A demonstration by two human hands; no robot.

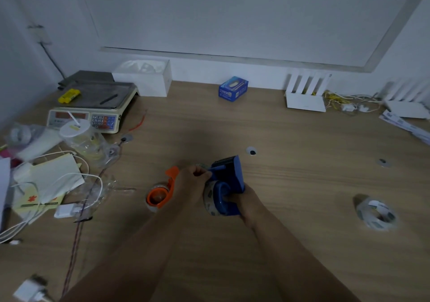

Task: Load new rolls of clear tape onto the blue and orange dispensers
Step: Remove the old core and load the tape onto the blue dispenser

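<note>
Head view looks down on a wooden table (290, 139); at its far left sits a weighing scale (93, 106), with a small blue box (233, 88) by the back wall; near the middle, the blue dispenser (229, 180) with a clear tape roll (209, 199) on it is gripped from below by the right hand (244, 199); the left hand (193, 180) pinches at its top; just left lies the orange dispenser (162, 192); a spare tape roll (375, 213) lies well apart to the right.

Both bare forearms reached in from the near edge; left hand (192, 180) pinched shut, right hand (242, 199) curled tight just right of it.
</note>
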